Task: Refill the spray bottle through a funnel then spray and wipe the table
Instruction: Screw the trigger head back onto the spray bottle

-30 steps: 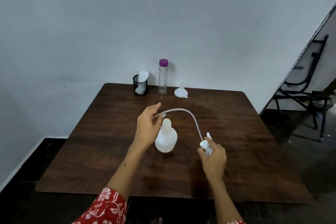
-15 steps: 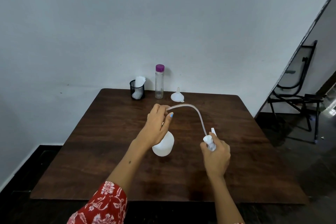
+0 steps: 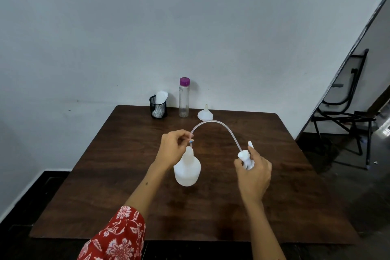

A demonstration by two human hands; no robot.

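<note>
A white spray bottle body stands uncapped in the middle of the dark wooden table. My right hand grips the white spray head. Its clear dip tube arches up and left. My left hand pinches the tube's free end just above the bottle's open neck. A white funnel lies wide end down near the far edge. Beside it stands a clear bottle with a purple cap.
A black mesh cup holding a white cloth sits at the far edge, left of the clear bottle. The wall runs right behind the table. A black metal chair stands on the floor to the right.
My left hand has brought the tube's end down from beside the bottle to just over its neck. My right hand with the spray head has stayed near the same spot.
</note>
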